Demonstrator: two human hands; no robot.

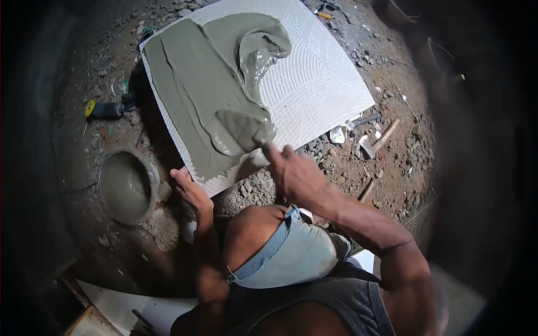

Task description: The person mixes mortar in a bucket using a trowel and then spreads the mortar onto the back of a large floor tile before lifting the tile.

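A white tile (325, 73) is tilted over the ground, its near corner placed just in front of the person's bent knee (255, 232). Its ridged back is turned upward, and the left part is covered by grey-green paste (188, 84), heaped in a glossy swirl toward the far middle; the ridges on the right are left bare. A trowel (241, 130), its blade smeared with paste, is pressed flat near the tile's near edge and is gripped in the right hand (297, 175), whose fingers are closed around the handle. The left hand (191, 190) is held unclenched against the tile's near left edge, fingers extended; whether any are hooked beneath cannot be told. On the left, a round bowl (152, 187) is partly filled with the same paste, and beyond it a dark power tool (107, 109) with a yellow end is laid on the soil. On the right, a wooden handle (386, 134) is seen among gravel (325, 147) and pale scraps (367, 147). The knee is partly covered by frayed light-blue denim (297, 255).
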